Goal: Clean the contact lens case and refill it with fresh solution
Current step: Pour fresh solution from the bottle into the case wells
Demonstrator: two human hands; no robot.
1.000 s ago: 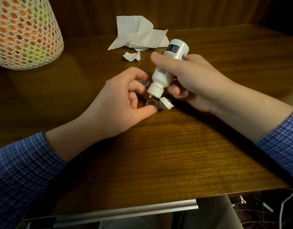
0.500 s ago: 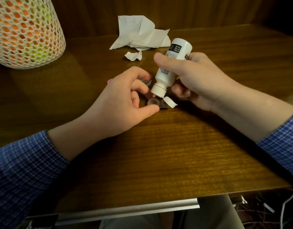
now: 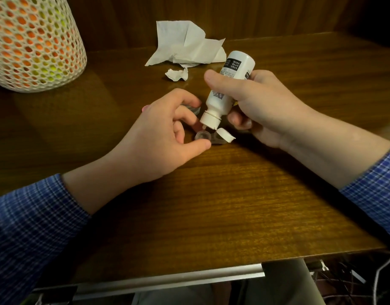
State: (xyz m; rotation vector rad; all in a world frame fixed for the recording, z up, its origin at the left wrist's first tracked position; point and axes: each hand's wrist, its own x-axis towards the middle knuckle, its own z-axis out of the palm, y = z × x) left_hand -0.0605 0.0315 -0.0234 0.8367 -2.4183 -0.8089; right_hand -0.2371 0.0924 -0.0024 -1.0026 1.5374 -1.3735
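the case (image 3: pixel 206 137) sits mid-table (image 3: pixel 233 205), well back from the near edge, where a metal strip runs along the front. a wide bare stretch of wood lies between the hands and that edge. behind, the back wall is close: a crumpled tissue (image 3: pixel 187 46) lies against it, with a small torn scrap (image 3: pixel 177 74) just in front. a mesh lamp (image 3: pixel 33 42) stands at the far left, well apart from the work.

the left hand (image 3: pixel 163 137) has its fingers pinched on the case, thumb at the near rim of the open well; a clear cap (image 3: pixel 195 108) shows past its index finger. the case's long axis runs left to right, its right part partly hidden.

the right hand (image 3: pixel 262 106) has its fingers clenched round the bottle (image 3: pixel 228 84). the bottle is tipped, base up and away to the right, nozzle down and left, right over the open well. its white flip lid (image 3: pixel 226 136) hangs open beside the nozzle, above the case's right end.
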